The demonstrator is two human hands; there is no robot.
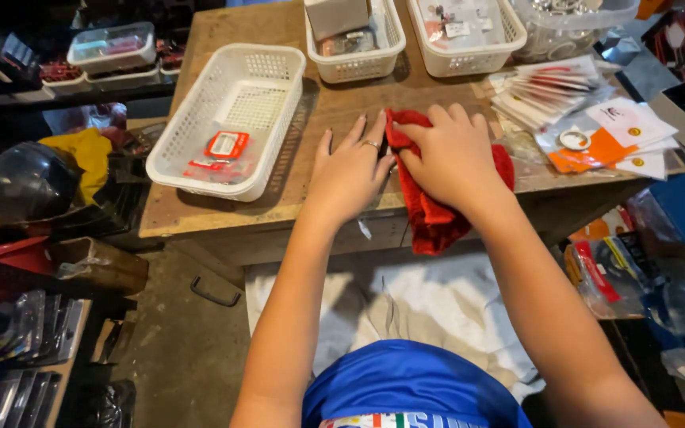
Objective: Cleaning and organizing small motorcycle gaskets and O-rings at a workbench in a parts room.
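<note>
Head view: looks steeply down from above, close over the fingers point(374, 131), facing forward across the wooden table point(200, 214) beyond them.

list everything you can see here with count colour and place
cloth: 1, red, at the table's front edge, hanging over it
baskets: 3, white, left and back of the table
packets: 2 or so, clear with red, in the left basket
packet stack: several, white and orange, right of the table
table: 1, brown wood, centre
helmet: 1, dark, far left
left hand: flat on the table beside the cloth
right hand: pressed on the cloth
</note>
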